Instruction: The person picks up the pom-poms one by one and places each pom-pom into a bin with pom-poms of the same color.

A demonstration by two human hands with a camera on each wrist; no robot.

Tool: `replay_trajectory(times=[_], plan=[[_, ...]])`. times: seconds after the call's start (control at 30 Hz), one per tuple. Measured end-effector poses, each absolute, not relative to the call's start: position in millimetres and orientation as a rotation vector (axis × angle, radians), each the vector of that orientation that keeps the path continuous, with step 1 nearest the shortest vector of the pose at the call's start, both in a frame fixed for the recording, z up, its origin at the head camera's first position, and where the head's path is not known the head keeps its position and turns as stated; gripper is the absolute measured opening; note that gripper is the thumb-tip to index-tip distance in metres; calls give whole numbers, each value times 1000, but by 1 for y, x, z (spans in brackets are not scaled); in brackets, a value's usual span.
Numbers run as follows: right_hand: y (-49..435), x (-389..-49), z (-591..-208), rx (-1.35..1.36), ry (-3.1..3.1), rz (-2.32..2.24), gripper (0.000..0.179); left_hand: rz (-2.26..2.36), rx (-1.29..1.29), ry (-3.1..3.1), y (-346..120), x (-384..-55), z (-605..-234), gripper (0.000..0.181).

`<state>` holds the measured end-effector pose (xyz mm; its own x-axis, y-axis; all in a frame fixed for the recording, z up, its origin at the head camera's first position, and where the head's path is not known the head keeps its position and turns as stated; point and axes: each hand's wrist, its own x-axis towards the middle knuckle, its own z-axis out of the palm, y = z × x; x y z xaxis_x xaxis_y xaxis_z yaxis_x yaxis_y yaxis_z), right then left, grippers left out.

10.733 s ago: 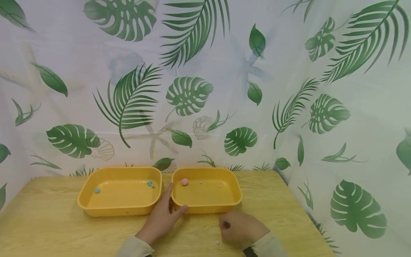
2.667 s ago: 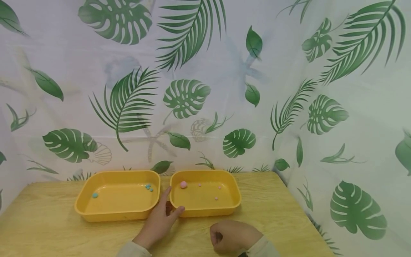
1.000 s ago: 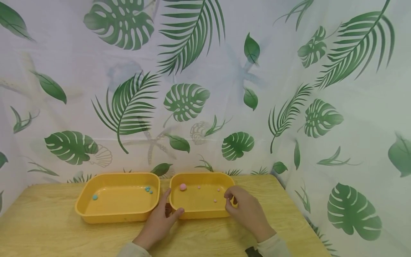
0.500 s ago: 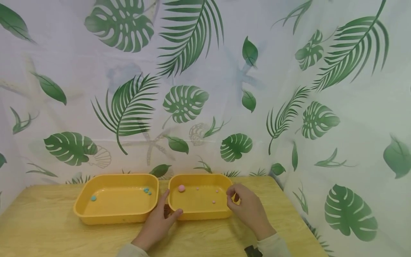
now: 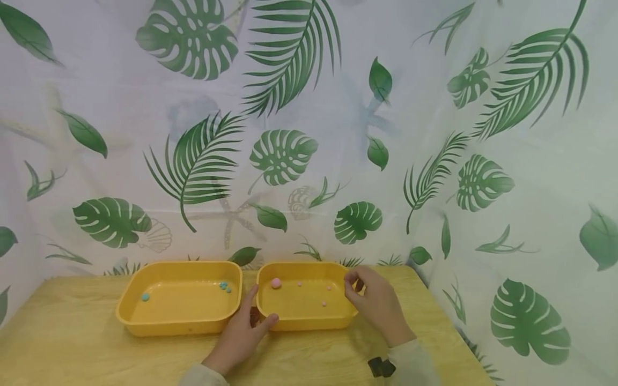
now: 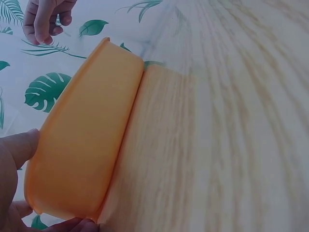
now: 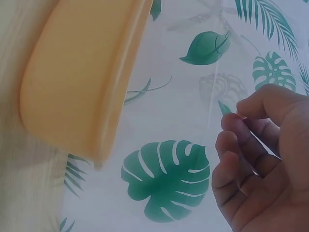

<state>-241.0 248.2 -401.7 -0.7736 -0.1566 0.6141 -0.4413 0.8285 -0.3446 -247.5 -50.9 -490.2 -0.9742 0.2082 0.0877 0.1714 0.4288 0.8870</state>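
Note:
My left hand (image 5: pixel 241 332) grips the near-left corner of the smaller yellow tray (image 5: pixel 309 323); in the left wrist view its thumb (image 6: pixel 21 147) lies at the rim and its fingers bend round the corner. Inside that tray are a larger pink ball (image 5: pixel 276 283) and several tiny pink balls (image 5: pixel 324 304). Over the tray's right end, my right hand (image 5: pixel 379 300) is raised with thumb and forefinger pinched together. A speck of pink (image 7: pixel 243 117) shows between those fingertips in the right wrist view, mostly hidden.
To the left stands a larger yellow tray (image 5: pixel 178 327) with one blue-green ball (image 5: pixel 145 297) and a cluster of smaller ones (image 5: pixel 224 286). Both trays sit on a wood-grain table (image 5: pixel 289 359), close to a leaf-print cloth (image 5: pixel 309 225) behind and at the right.
From a curled position in front of the tray, my right hand has risen to its right end, then edged slightly higher. Earlier, a small pink ball entered the tray. The left hand keeps its grip.

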Motion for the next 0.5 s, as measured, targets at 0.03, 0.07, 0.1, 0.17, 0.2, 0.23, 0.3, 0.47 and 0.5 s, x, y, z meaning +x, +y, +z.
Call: replay_trajectory(times=[0.03,0.07,0.1,0.17,0.2,0.23,0.3,0.47,0.5], plan=[[247,-243,-400,442,-2428,646,14,1627,342,2623,-51,-248,-490,94],[246,-244,-398,443,-2438,646,13,1631,337,2620,-52,-248,-490,94],[245,-246,-397,443,-2449,642,12,1637,329,2619,-53,-248,-490,93],[243,-250,-396,445,-2485,623,11,1638,327,2620,-53,-249,-490,93],[242,-252,-395,454,-2501,614,11,1634,328,2622,-54,-250,-491,93],[242,-254,-395,462,-2516,601,11,1632,330,2622,-54,-250,-492,93],[241,-259,-395,476,-2543,572,11,1624,340,2626,-53,-251,-494,92],[237,-272,-391,494,-2615,515,10,1612,343,2630,-53,-250,-494,94],[236,-275,-390,494,-2634,514,10,1614,341,2628,-53,-250,-494,94]])
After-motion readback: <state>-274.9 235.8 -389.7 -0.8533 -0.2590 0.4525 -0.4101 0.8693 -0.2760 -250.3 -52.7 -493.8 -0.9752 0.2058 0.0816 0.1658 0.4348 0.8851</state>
